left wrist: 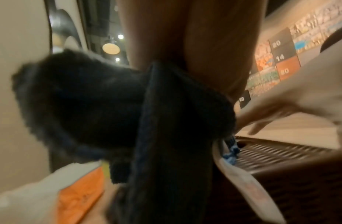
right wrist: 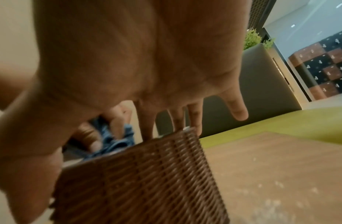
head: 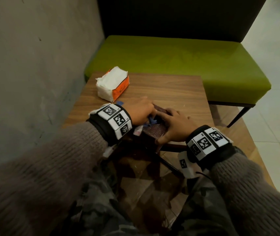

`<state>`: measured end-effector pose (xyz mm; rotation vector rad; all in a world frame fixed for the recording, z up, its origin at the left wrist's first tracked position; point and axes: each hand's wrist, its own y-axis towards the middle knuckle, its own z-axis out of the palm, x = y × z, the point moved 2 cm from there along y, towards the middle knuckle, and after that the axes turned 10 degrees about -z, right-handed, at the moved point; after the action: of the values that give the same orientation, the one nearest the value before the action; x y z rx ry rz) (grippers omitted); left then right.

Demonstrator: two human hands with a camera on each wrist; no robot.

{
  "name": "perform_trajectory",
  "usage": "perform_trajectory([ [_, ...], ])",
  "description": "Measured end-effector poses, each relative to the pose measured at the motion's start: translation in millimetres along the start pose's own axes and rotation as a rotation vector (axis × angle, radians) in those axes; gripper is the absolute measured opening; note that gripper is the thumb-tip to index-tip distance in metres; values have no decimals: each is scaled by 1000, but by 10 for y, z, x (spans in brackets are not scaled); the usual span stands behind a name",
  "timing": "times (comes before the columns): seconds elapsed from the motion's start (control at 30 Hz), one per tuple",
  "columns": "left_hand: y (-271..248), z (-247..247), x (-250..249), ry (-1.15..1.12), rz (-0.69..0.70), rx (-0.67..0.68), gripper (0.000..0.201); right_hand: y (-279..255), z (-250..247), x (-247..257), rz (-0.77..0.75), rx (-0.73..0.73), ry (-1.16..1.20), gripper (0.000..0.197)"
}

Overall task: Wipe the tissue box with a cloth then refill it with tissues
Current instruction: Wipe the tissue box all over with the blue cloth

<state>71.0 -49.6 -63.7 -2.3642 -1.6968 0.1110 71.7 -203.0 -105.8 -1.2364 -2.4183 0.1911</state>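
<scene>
Left grip: the left hand (head: 140,111) clenches a dark blue cloth (left wrist: 128,121), its fingers curled over the bunched fabric and pressing it onto the top of the tissue box (head: 154,129).

Right grip: the right hand (head: 174,124) lies spread over the box's top with fingers nearly straight, fingertips (right wrist: 197,121) at the far edge and thumb down the near side, steadying it rather than closing round it.

Cloth: fuzzy and rumpled, near black in the left wrist view and blue where a frayed corner shows between the two hands in the head view; a fold hangs beside the box's left edge.

Tissue box: a brown, rectangular box with a ribbed, woven-looking surface on top and sides; a dark opening shows in its top in the left wrist view. It sits at the near edge of the table (head: 178,89), between both hands.

Tissues: a pack of tissues (head: 112,86) in an orange wrapper, torn open with white sheets showing on top, lies at the table's far left corner, apart from the box.

Setting: a wood-grain table beside a grey wall (head: 33,65), with a green cushioned bench (head: 186,62) behind it.

Wrists: black bands with black-and-white markers over knitted sleeves (head: 50,167).
</scene>
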Motion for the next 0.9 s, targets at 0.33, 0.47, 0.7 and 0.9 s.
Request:
perform_trajectory([
  [0.33, 58, 114, -117, -284, -123, -50, 17, 73, -189, -94, -17, -27, 75, 95],
  [0.47, 152, 186, -326, -331, -162, -96, 20, 37, -195, -174, -8, -58, 138, 90],
  [0.7, -104, 100, 257, -150, -34, -76, 20, 34, -146, -213, -14, -37, 175, 101],
  [0.9, -109, 61, 308, -290, -78, -416, 15, 19, -120, -206, -26, -66, 198, 100],
])
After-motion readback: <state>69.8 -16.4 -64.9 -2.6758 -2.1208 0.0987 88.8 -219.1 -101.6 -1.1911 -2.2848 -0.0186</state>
